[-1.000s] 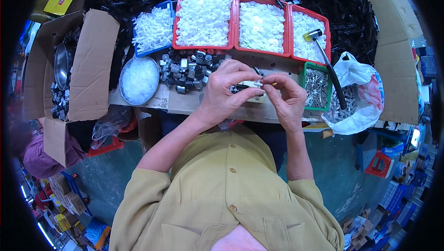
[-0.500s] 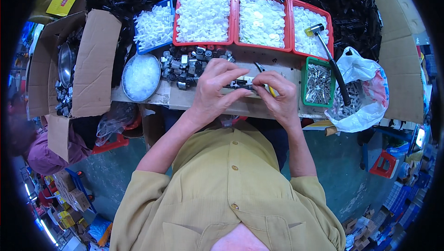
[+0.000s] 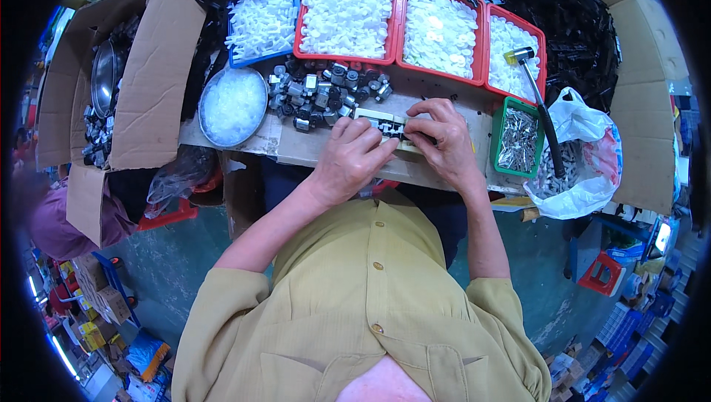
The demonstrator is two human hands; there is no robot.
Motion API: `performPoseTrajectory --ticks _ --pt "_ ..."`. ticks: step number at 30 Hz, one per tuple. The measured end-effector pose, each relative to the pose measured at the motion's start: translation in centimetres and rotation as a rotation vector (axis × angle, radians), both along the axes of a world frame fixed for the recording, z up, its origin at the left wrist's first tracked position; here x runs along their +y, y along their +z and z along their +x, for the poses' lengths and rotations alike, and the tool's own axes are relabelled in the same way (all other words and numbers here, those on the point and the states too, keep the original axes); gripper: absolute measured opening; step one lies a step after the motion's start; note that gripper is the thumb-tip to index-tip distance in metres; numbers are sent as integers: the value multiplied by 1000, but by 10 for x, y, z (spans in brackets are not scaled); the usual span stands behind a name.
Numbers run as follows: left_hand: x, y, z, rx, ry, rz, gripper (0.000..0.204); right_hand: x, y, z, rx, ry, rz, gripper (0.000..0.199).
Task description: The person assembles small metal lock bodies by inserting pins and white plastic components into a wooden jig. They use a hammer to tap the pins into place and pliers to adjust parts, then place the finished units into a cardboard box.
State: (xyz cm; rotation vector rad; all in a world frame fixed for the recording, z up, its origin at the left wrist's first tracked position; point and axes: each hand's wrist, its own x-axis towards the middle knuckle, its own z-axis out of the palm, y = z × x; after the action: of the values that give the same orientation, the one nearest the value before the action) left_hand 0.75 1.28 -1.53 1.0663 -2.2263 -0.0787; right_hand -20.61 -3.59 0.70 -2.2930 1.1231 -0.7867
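Your left hand (image 3: 348, 158) and right hand (image 3: 443, 139) pinch, fingers curled, a small black part (image 3: 390, 129) on a pale yellow jig block (image 3: 378, 117) lying on the cardboard-covered bench (image 3: 296, 146) before red trays (image 3: 348, 13).

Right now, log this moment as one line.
left hand: on jig | right hand: on jig | hammer: idle on tray

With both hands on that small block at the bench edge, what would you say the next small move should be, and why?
Probably the left hand reaches to the pile of small metal and black parts for the next piece. Both hands pinch dark pieces on the pale yellow block, the right hand steadies it, and that pile lies just beyond the left fingers.
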Motion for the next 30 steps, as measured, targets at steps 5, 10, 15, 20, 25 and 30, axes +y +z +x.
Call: performPoseTrajectory --ticks 5,10,15,20,25,30 --pt "-4 -3 -3 -67 -12 -20 33 -7 0 -2 8 59 99 15" --pt "-5 -6 -2 -145 -5 -61 31 -7 3 -4 54 66 96 16" --pt "-6 -3 -2 -191 -11 -93 30 0 -1 -9 -3 19 58 12" --pt "-4 -1 -3 -130 -14 -21 34 18 23 -43 -75 -162 -24 12" --pt "-3 -1 -4 -87 -34 12 41 57 35 -129 -11 -570 -19 9" --pt "-1 -1 -3 -71 -44 20 41 89 27 -198 428 -901 57 12"
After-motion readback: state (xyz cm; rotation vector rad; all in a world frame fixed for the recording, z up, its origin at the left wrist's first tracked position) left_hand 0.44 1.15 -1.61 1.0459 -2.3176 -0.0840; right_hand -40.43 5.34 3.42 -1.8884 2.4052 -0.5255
